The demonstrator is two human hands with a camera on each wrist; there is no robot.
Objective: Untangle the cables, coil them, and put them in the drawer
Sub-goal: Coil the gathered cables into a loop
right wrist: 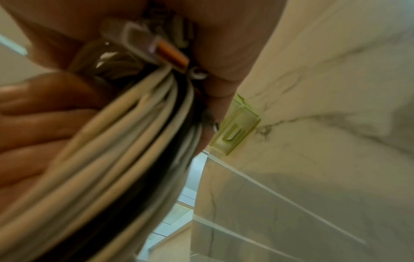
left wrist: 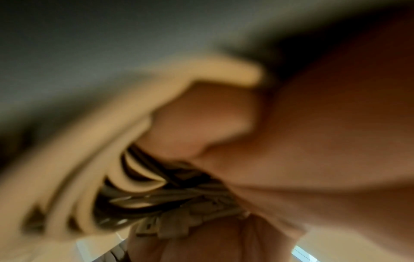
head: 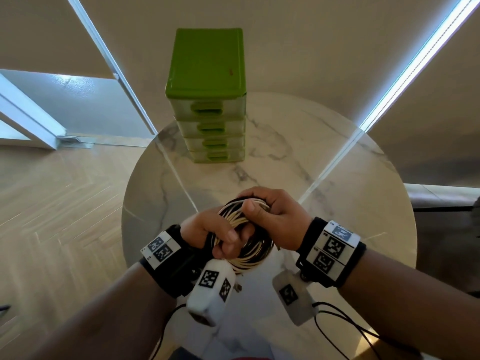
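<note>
The left hand (head: 207, 231) and the right hand (head: 270, 216) both grip one round coil of thin cream and black cables (head: 249, 252), held just above the near part of the round white marble-patterned tabletop (head: 298, 152). The left hand's fingers curl through the coil's middle; the right hand's fingers and thumb close over its far rim. The tall green plastic drawer unit with four shut translucent drawers (head: 207, 100) stands on the tabletop well beyond the coil, toward the far edge. Only the right wrist view shows a grey plug with a coppery metal tip (right wrist: 156, 49) tucked among the strands against the palm, with the drawer unit's lowest drawer (right wrist: 236, 127) behind. The left wrist view, blurred, shows smooth, glossy strands (left wrist: 125, 159) fanning across the fingers (left wrist: 201, 120).
</note>
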